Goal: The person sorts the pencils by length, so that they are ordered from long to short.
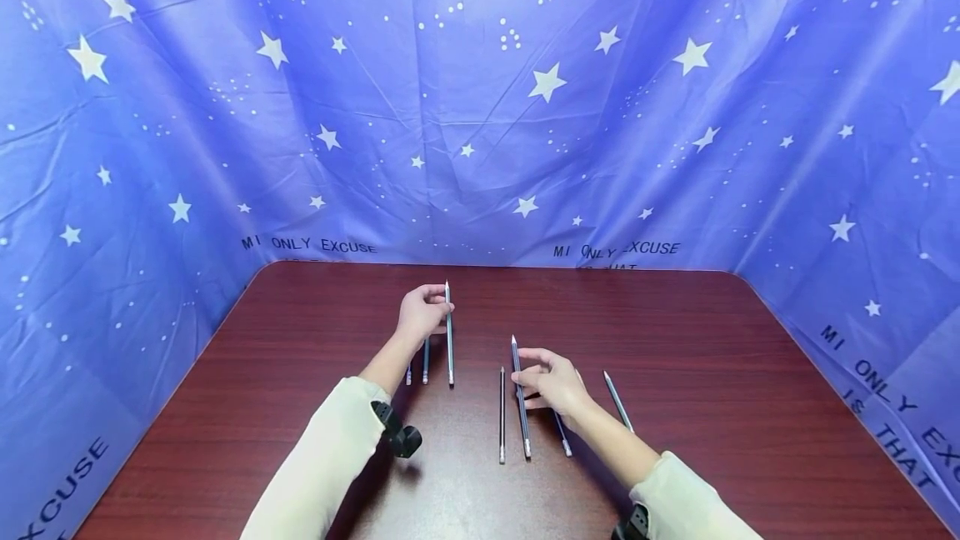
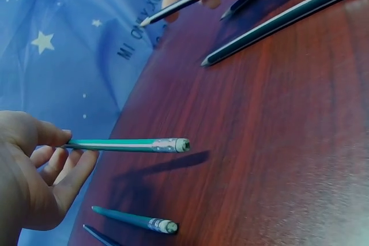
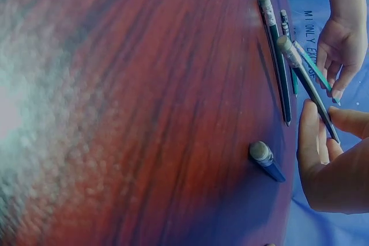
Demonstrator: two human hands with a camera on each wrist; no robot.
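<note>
My left hand [image 1: 422, 312] pinches a green pencil [image 2: 121, 145] between thumb and fingers, tip away from me, eraser end toward me. It is held above the table, its shadow apart from it in the left wrist view. Beside that hand lie a teal pencil [image 2: 132, 219] and a darker pencil [image 2: 98, 234], partly hidden. My right hand [image 1: 558, 382] grips a dark striped pencil [image 3: 311, 87] near its sharpened half, lifted and tilted. Just left of it a black pencil [image 1: 502, 419] lies on the table. Under the right hand a blue pencil [image 3: 268, 162] shows its eraser end.
Another greenish pencil [image 1: 617, 398] lies right of the right hand, partly covered by the forearm. The table [image 1: 300, 440] is dark red wood with rounded far corners. A blue star-printed curtain [image 1: 465, 90] surrounds its back and sides.
</note>
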